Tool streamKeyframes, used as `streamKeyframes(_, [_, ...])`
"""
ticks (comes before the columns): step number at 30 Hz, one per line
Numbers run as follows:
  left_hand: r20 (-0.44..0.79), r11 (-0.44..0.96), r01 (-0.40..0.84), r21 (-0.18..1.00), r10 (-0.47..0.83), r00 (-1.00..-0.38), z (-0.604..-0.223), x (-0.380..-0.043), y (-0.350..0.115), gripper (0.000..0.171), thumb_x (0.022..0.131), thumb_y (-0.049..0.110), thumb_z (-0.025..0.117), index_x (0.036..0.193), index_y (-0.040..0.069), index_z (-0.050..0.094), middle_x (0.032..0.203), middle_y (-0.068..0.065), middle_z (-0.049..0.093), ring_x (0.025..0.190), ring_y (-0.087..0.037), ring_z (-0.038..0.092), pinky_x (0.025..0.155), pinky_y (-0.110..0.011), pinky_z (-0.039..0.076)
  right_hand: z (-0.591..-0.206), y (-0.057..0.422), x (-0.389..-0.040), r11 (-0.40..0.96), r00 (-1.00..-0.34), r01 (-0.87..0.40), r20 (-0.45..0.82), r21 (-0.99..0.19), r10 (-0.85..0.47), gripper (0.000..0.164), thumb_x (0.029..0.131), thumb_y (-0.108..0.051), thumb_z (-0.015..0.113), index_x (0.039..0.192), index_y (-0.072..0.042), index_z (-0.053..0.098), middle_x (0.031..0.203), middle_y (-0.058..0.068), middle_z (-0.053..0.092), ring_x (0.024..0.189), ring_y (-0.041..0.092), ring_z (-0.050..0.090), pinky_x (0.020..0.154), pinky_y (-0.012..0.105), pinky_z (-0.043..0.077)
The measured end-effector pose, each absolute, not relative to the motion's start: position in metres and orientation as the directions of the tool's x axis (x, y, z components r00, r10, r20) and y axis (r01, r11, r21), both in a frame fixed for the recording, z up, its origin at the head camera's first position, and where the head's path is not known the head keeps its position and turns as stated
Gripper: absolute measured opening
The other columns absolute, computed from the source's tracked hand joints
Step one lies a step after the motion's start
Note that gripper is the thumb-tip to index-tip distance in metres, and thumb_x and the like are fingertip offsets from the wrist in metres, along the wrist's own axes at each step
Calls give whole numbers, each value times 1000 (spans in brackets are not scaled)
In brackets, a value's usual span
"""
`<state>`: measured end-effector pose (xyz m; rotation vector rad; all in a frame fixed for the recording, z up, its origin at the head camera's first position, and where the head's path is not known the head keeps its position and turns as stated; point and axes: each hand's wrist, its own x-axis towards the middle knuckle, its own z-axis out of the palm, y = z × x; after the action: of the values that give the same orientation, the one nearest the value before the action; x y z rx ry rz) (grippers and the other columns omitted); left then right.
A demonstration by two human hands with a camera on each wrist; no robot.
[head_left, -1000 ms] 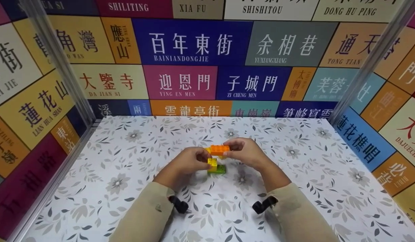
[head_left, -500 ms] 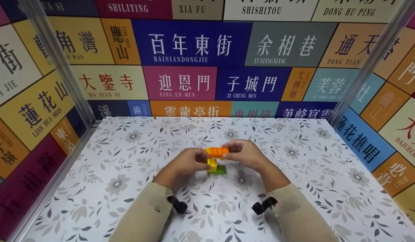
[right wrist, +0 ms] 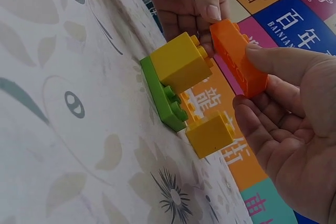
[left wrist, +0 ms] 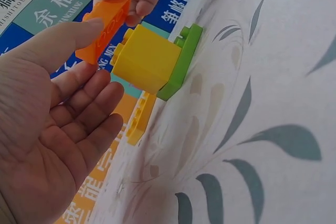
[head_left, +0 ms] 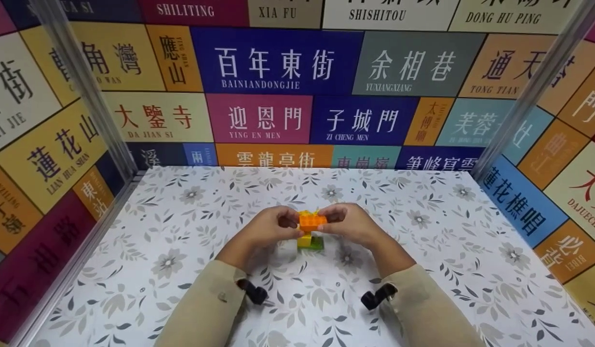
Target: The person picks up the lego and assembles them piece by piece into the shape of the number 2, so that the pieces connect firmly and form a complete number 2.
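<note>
An orange toy building brick is held in the air between both hands. My left hand pinches one end of it, thumb on its side. The other end is pinched by my right hand, fingers curled behind. Just below the orange brick, a yellow brick sits on one end of a green base brick on the table; studs show on the green one's other end. Behind them is a second yellow brick, beside a thin yellow piece; whether these two are joined is hard to tell.
The table has a white cover with grey leaves and flowers. Walls of coloured sign panels close it off at the back and both sides. A black strap device sits at each sleeve cuff.
My left hand has left the lower yellow brick and now pinches the orange brick's left end. The orange brick came left and lower, nearer to me, in my right hand.
</note>
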<state>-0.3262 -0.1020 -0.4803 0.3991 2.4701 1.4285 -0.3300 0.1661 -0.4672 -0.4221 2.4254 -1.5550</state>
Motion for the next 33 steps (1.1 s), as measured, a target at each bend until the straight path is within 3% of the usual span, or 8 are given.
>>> streamKeyframes(15, [-19, 408, 154, 900, 391, -920, -480, -325, -103, 31, 91, 30, 86, 118, 21, 75, 113, 1, 77, 107, -17, 71, 99, -37, 59, -472, 165, -333, 435, -923, -108, -72, -894, -377, 38, 88, -21, 89, 123, -11, 77, 115, 9, 78, 102, 18, 72, 87, 25, 60])
streamKeyframes(33, [-17, 454, 177, 873, 392, -920, -481, -324, -102, 25, 92, 29, 86, 115, 21, 78, 112, 3, 78, 107, -16, 71, 103, -40, 59, -471, 165, -331, 453, -909, -82, -120, -888, -400, 39, 88, -24, 90, 123, -13, 77, 114, 7, 79, 100, 17, 73, 89, 26, 61])
